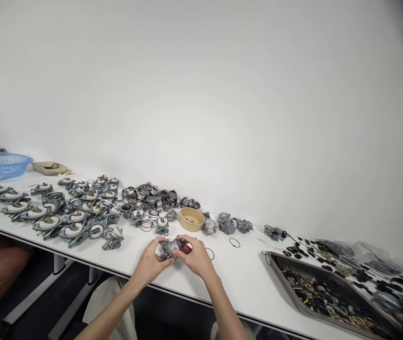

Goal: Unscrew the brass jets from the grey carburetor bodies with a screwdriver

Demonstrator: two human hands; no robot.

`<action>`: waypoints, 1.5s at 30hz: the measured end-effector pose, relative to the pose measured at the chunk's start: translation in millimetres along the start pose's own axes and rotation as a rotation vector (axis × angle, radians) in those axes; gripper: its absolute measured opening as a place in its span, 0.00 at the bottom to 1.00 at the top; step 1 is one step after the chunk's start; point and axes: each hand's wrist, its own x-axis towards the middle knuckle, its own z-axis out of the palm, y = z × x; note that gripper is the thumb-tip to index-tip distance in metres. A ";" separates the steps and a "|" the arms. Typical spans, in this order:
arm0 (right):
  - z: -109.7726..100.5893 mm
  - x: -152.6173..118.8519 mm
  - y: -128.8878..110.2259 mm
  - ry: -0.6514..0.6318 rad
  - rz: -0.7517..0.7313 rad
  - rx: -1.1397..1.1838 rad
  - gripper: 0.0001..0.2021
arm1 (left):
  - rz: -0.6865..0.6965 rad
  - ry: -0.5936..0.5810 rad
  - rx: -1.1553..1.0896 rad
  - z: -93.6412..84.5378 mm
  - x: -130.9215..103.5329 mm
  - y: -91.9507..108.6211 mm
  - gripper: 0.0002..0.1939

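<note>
Near the front edge of the white table, a grey metal carburetor-like part (168, 249) is held between both hands. My left hand (151, 260) curls round its left side, thumb and fingers pressed on it. My right hand (196, 255) grips the right side, with a red object (186, 249) showing between its fingers and the part; what the red object is, I cannot make out. Just behind the hands stands a round tan bowl (192, 220) with small bits in it. A thin black ring (210, 253) lies right of my right hand.
Many metal parts with white rings (73, 230) cover the left side. A pile of grey castings (152, 196) lies against the wall. At right is a metal tray (304, 307) of small pieces. A blue basket (3, 166) stands far left, above a person's leg (5, 269).
</note>
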 end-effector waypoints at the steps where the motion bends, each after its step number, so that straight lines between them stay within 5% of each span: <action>1: 1.0 -1.0 -1.2 0.004 0.002 -0.008 0.14 | 0.026 0.003 0.055 0.0 -1.6 0.8 0.29; 5: 2.6 -3.2 -5.6 0.004 -0.027 -0.029 0.13 | 0.123 0.053 0.217 2.8 -4.7 1.6 0.31; 9: -6.9 -3.0 2.9 -0.047 -0.044 -0.043 0.14 | 0.065 0.067 0.271 2.7 -1.6 2.3 0.26; 15: -26.8 -3.8 39.8 0.068 0.145 -0.301 0.08 | -0.018 0.056 0.399 -6.4 1.2 5.8 0.26; 21: -4.2 -10.3 49.6 -0.012 0.080 -0.359 0.09 | 0.158 0.095 0.528 -5.7 -1.5 3.0 0.22; 26: 17.7 -3.8 50.9 -0.022 0.068 -0.443 0.08 | 0.127 0.031 0.491 -1.6 -0.8 0.5 0.24; 30: 10.6 -4.7 50.0 -0.016 0.066 -0.378 0.07 | 0.108 0.058 0.406 -1.1 -1.7 -1.0 0.21; 34: -14.6 -16.3 25.6 0.018 -0.002 -0.123 0.08 | 0.087 0.055 0.343 -2.0 -3.0 -1.6 0.21; 39: -50.1 -39.8 -32.9 0.105 -0.175 0.029 0.06 | 0.099 0.046 0.337 -3.6 -3.6 2.2 0.19; 45: -77.0 -66.0 -92.7 0.242 -0.563 0.149 0.08 | 0.061 0.025 0.351 -5.0 -3.2 6.5 0.20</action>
